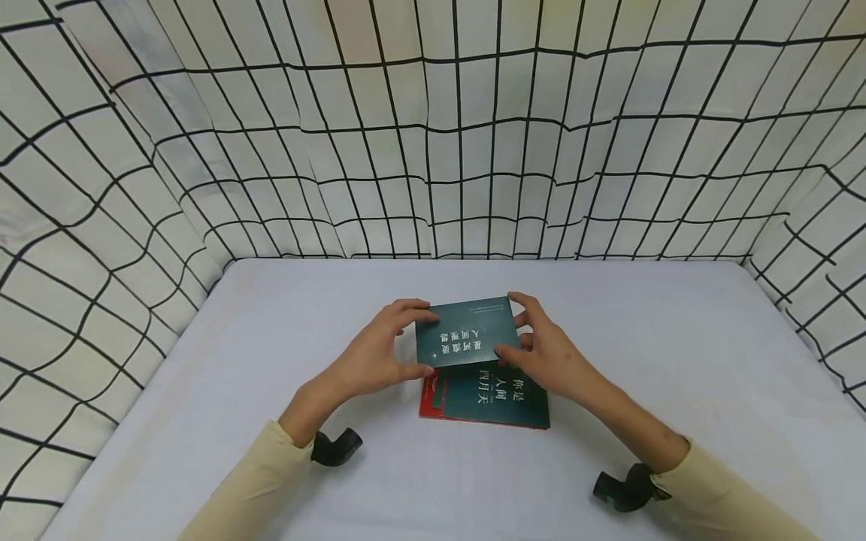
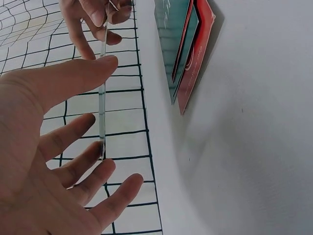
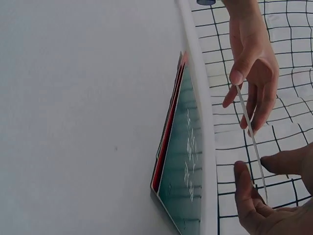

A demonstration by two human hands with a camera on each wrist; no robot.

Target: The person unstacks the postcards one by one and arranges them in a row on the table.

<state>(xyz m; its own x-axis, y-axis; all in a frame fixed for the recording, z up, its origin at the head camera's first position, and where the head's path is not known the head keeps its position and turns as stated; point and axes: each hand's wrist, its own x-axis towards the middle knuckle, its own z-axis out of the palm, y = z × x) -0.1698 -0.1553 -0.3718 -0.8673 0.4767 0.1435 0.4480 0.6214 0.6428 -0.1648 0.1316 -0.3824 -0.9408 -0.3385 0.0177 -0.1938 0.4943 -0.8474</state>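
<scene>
I hold a thin dark green card (image 1: 467,330) with white print between both hands, just above the table. My left hand (image 1: 421,338) pinches its left edge with thumb and fingers. My right hand (image 1: 509,324) pinches its right edge. Beneath it lies a small stack (image 1: 497,402) with a dark green cover on top and a red one under it. In the left wrist view the card (image 2: 101,128) shows edge-on between the thumb and fingers of my left hand (image 2: 100,90), with the stack (image 2: 188,49) beyond. In the right wrist view my right hand (image 3: 254,166) grips the card (image 3: 247,117) beside the stack (image 3: 183,166).
The white table (image 1: 271,361) is enclosed at the back and both sides by white cloth walls (image 1: 433,150) with a black grid. Black wrist camera mounts (image 1: 336,447) (image 1: 625,488) sit at my cream sleeves.
</scene>
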